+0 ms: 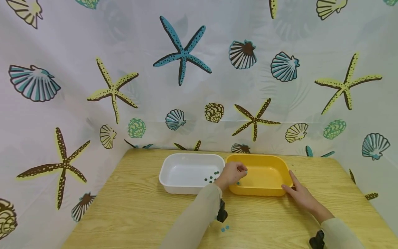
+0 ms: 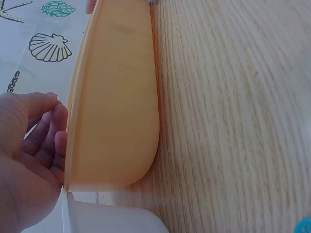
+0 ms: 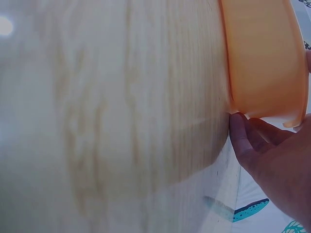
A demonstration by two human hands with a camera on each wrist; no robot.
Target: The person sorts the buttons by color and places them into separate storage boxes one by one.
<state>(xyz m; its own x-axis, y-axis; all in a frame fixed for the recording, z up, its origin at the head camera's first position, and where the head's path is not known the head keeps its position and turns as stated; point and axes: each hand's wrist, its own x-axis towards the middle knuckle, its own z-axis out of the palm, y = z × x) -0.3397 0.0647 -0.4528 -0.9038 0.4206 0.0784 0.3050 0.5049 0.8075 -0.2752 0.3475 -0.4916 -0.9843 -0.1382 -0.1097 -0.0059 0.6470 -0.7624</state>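
My left hand (image 1: 231, 173) is over the left part of the yellow tray (image 1: 259, 192), its thumb and fingertips pinched together. A small bluish spot, apparently a button (image 1: 246, 172), shows at those fingertips; in the left wrist view it is hidden. One blue button (image 1: 238, 183) lies inside the yellow tray near its left end. At the tray's right end my right hand (image 1: 301, 195) holds the wall near the front corner. The white tray (image 1: 183, 190) stands just left, with several dark green buttons (image 1: 211, 177) in its right part.
Two blue buttons (image 1: 225, 228) lie on the wooden table (image 1: 130, 207) in front of the trays, near the left forearm. Behind the table hangs a pale curtain (image 1: 199, 93) printed with shells and starfish. Each wrist wears a black camera (image 1: 222, 211).
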